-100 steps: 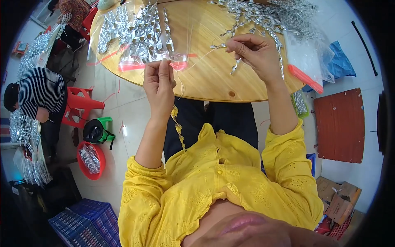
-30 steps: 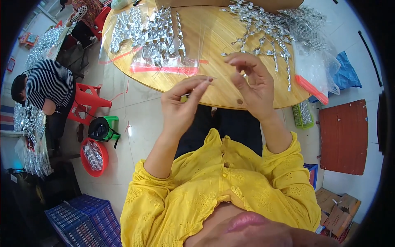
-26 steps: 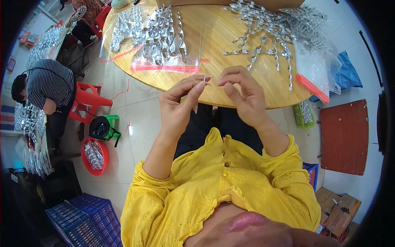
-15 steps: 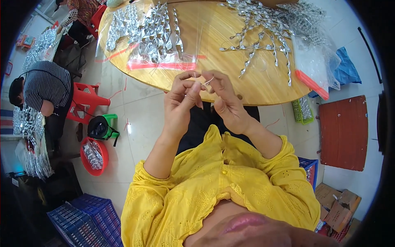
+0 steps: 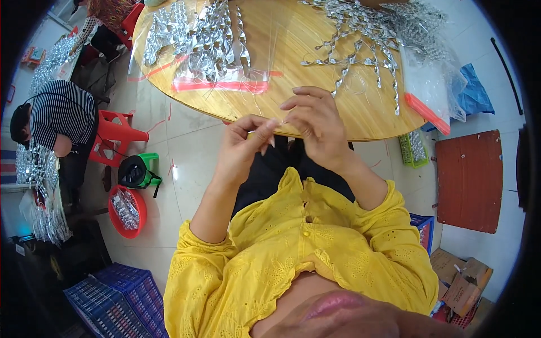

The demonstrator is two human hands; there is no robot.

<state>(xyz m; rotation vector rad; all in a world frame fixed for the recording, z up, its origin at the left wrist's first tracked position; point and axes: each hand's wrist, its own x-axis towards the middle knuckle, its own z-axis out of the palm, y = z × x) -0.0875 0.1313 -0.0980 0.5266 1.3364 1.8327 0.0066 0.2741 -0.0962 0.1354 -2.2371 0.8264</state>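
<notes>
Over the near edge of the wooden table, my left hand point(image 5: 243, 143) is closed, its thumb and index finger pinched together on a thin white thread point(image 5: 282, 121). My right hand point(image 5: 322, 127) meets it at the fingertips. Its thumb and index finger are drawn in at the thread, while the other fingers stretch out loosely. Most of the thread is hidden by the fingers or too fine to follow. Ahead on the table point(image 5: 282, 56), twisted silver foil strips point(image 5: 211, 50) lie on clear plastic bags with a red band point(image 5: 220, 87).
More twisted silver strips point(image 5: 369, 42) are heaped at the right of the table, beside a plastic bag point(image 5: 422, 84). Left on the floor stand a red stool point(image 5: 112, 135), a green stool point(image 5: 151, 166) and a red basin point(image 5: 141, 208). A person in stripes point(image 5: 62, 115) bends over there.
My right hand has shifted slightly right, and its outer fingers have lifted and spread. The thread stretched between the hands shows less now. My left hand stays pinched, almost in place.
</notes>
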